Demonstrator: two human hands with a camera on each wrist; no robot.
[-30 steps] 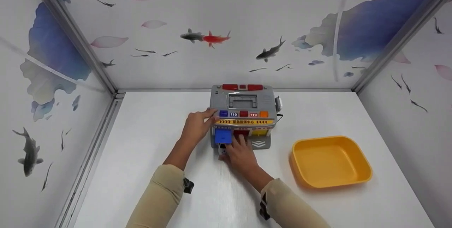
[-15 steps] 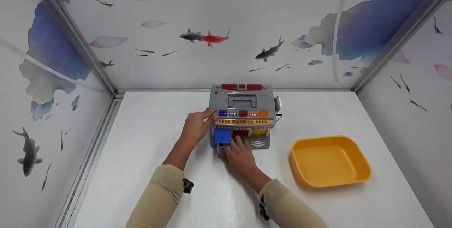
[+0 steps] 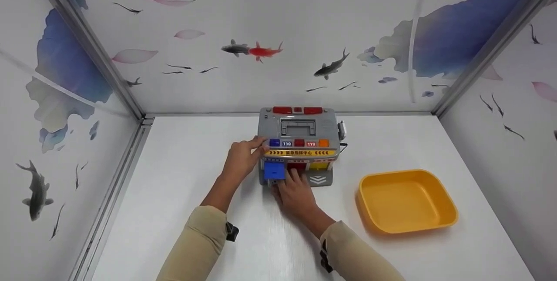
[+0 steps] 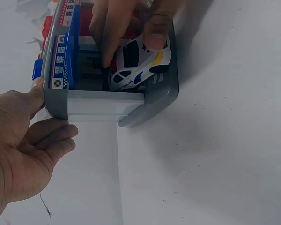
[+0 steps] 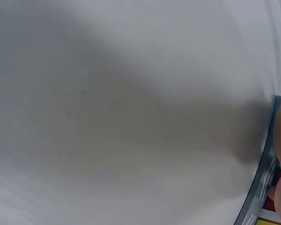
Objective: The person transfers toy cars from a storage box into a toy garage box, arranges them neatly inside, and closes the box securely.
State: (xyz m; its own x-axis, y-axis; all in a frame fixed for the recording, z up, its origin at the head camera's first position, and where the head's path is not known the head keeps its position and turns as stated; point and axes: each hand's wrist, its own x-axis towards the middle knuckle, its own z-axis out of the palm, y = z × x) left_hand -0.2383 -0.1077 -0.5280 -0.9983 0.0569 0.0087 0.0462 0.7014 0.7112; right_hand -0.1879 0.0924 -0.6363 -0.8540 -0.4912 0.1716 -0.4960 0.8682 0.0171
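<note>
A grey toy emergency station stands against the back wall, with its blue door raised at the left bay. My left hand holds the station's left front edge. In the left wrist view, the thumb of that hand is by the blue light and its fingers are curled below the roof edge. My right hand pinches a white toy police car, thumb on one side and fingers on the other. The car sits at an angle, partly inside the left bay. In the head view, hand and door mostly hide it.
A yellow plastic bin stands on the white table, right of the station. The red door and yellow door are down. Printed wall panels surround the table on three sides.
The police car has moved a little farther into the left bay under the blue door, together with my right hand. My left hand keeps its place on the station. The head view has shifted slightly.
</note>
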